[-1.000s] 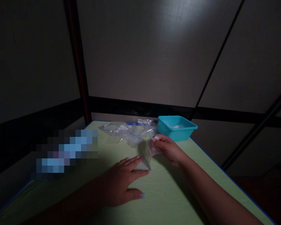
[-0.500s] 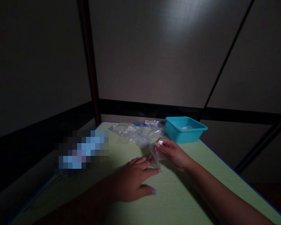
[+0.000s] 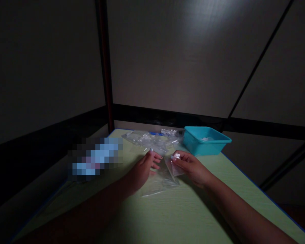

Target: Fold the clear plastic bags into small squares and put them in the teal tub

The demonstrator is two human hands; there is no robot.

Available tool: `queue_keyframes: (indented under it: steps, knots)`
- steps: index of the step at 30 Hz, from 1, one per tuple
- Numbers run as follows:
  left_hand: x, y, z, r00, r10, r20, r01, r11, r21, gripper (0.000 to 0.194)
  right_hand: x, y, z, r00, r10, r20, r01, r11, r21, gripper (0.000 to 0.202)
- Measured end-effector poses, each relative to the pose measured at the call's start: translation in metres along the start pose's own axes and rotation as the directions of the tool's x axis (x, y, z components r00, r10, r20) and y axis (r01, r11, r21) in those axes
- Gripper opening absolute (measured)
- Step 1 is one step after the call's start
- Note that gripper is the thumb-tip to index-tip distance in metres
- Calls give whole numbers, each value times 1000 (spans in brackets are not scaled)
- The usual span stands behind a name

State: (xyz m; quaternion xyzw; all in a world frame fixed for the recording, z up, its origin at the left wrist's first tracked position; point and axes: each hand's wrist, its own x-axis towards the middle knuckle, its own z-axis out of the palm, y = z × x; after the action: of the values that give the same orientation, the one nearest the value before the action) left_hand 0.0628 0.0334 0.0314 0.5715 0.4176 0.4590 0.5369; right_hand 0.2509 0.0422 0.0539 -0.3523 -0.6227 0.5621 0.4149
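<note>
Between my hands a clear plastic bag [image 3: 161, 184] lies on the pale green table [image 3: 167, 217]. My right hand [image 3: 191, 166] pinches thin clear plastic at the bag's right side, and a shiny bit shows at the fingertips. Whether this is the bag's own corner or a separate small packet, I cannot tell. My left hand [image 3: 143, 171] is just above the bag's left part, thumb up and fingers apart, holding nothing. Beyond both hands lies a loose heap of crumpled clear plastic bags [image 3: 147, 140].
A turquoise plastic basket [image 3: 205, 145] stands at the back right with some clear, whitish material [image 3: 206, 139] inside. A blurred-out light blue object [image 3: 96, 157] is at the left edge. Dark wall panels [image 3: 167, 61] rise behind the table.
My left hand has lifted off the table and turned from palm down to thumb up, uncovering more of the bag. My right hand keeps its pinch. The view has shifted slightly.
</note>
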Motion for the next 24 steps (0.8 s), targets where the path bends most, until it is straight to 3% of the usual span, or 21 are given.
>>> queue_keyframes:
  steps: [9, 14, 18, 22, 24]
  knots:
    - [9, -6, -4, 993, -117, -3, 115, 978, -174, 56, -2, 11, 21, 993, -14, 114, 29, 991, -130, 34]
    - [12, -12, -5, 992, -126, -2, 124, 979, -164, 58, -2, 11, 22, 967, -154, 202, 208, 937, -280, 42]
    - [12, -13, -7, 994, -109, -6, 108, 989, -105, 58, -5, 2, 18, 952, -231, 201, 301, 824, -480, 39]
    - [10, -9, -7, 995, -95, -15, 94, 992, -84, 56, -11, -6, 13, 931, -278, 236, 361, 611, -704, 26]
    - [7, -7, -7, 997, -72, -14, 70, 995, -73, 56, -14, -4, 9, 935, -244, 259, 351, 524, -776, 40]
